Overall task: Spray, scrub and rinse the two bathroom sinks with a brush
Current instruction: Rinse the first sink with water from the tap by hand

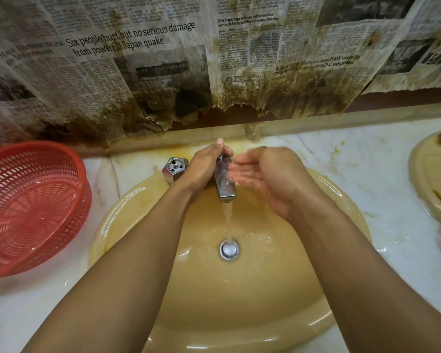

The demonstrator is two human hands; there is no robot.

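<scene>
A beige oval sink (265,301) fills the middle of the view. A chrome faucet (224,186) at its back runs a thin stream of water down onto the metal drain (229,248). My left hand (205,165) is curled round the faucet's rear lever part. Just right of the spout my right hand (262,174) is held with straight, wet fingers, palm toward the faucet. A second beige sink (428,174) shows at the right edge. No brush or spray bottle is in view.
A red plastic mesh basket (31,200) sits on the marble counter (354,159) at the left. A hexagonal chrome knob (174,168) stands left of the faucet. Stained, torn newspaper (163,59) covers the wall behind. The counter around the sinks is wet.
</scene>
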